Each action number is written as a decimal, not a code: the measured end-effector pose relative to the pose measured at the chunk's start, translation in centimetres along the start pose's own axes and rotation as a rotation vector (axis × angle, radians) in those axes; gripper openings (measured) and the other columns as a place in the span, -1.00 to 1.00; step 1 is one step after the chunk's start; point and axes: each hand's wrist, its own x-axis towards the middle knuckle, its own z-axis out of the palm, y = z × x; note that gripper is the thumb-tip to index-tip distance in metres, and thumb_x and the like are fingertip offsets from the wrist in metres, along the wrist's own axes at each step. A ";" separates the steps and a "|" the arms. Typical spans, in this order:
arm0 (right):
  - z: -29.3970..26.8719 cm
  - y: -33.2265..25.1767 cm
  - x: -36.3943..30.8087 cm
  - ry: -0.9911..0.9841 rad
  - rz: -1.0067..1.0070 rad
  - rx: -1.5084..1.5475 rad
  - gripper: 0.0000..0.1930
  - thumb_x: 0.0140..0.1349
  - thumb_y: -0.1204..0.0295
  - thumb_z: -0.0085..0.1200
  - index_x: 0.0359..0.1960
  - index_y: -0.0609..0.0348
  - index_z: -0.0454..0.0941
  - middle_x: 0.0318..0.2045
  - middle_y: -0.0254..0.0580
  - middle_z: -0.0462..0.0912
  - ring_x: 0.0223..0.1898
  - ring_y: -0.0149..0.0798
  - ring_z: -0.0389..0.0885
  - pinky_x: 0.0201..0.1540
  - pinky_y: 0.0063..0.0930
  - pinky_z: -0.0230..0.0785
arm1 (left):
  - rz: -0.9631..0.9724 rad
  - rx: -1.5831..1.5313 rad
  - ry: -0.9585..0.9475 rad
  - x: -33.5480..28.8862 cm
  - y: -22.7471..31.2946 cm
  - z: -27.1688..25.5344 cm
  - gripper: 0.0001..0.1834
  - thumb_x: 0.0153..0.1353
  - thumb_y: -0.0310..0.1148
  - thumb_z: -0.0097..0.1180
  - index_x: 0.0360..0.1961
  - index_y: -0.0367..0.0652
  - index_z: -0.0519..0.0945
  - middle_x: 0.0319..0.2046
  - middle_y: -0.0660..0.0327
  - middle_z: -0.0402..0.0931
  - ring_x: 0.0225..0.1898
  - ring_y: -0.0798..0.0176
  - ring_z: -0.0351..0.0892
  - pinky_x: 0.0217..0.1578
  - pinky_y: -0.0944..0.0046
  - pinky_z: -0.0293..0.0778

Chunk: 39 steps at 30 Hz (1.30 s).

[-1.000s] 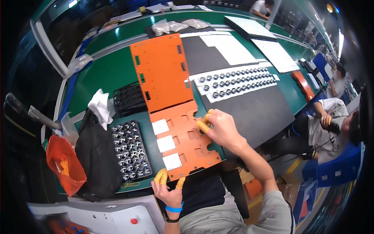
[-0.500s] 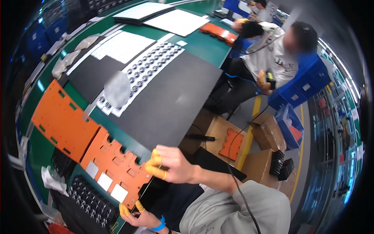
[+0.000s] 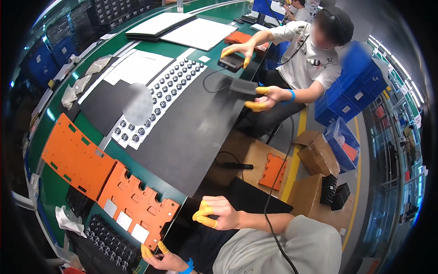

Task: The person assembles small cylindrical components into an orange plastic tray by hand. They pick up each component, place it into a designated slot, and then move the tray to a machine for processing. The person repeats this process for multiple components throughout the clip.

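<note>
An orange plate (image 3: 137, 201) with cutouts and three white labels lies at the near left of the table. My left hand (image 3: 166, 261), with yellow finger cots and a blue wristband, grips its near corner between thumb and fingers. Off the plate's right side, my right hand (image 3: 218, 214) hangs in the air beyond the table edge. Its cotted fingers are drawn together in a pinch; whether something small sits between them cannot be made out. A second, flatter orange plate (image 3: 75, 155) with slots along its edges adjoins the first on the far left.
Across the black mat (image 3: 191, 123), a co-worker (image 3: 310, 64) holds a black handheld device (image 3: 232, 61) and a black box (image 3: 244, 86), a cable between them. White strips with black round parts (image 3: 171, 84) lie beside the mat. A black tray (image 3: 109, 239) stands near left; cartons (image 3: 315, 153) rest right.
My right hand has drawn back from the orange plate, toward the lower right. My left hand stays at the corner. The co-worker has leaned in, bringing black devices over the mat.
</note>
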 end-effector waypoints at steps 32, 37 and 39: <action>-8.8 2.0 -15.7 -0.470 1.210 -0.539 -0.73 0.24 0.21 0.10 -0.28 0.15 0.68 -0.45 0.07 0.69 -0.32 0.09 0.70 -0.26 -0.06 0.50 | -0.040 -0.006 0.013 0.1 0.5 -0.2 -0.48 0.22 -0.18 0.35 0.08 -0.32 0.59 -0.07 0.18 0.59 -0.42 0.34 0.33 -0.52 0.35 0.15; -4.5 2.0 -17.1 -0.381 1.060 -0.547 -0.75 0.19 0.28 0.14 -0.39 0.26 0.60 -0.42 0.12 0.67 -0.33 0.15 0.66 -0.25 -0.04 0.50 | -0.086 -0.011 -0.033 0.2 0.6 -0.5 -0.46 0.22 -0.13 0.34 0.08 -0.32 0.58 -0.04 0.17 0.57 -0.41 0.33 0.33 -0.52 0.34 0.16; -4.3 2.0 -16.5 -0.371 1.087 -0.538 -0.77 0.17 0.31 0.14 -0.38 0.28 0.60 -0.40 0.13 0.66 -0.32 0.16 0.66 -0.25 -0.04 0.49 | -0.082 -0.013 -0.023 0.1 0.6 -0.6 -0.46 0.22 -0.12 0.34 0.07 -0.32 0.58 -0.05 0.18 0.57 -0.41 0.33 0.33 -0.51 0.34 0.16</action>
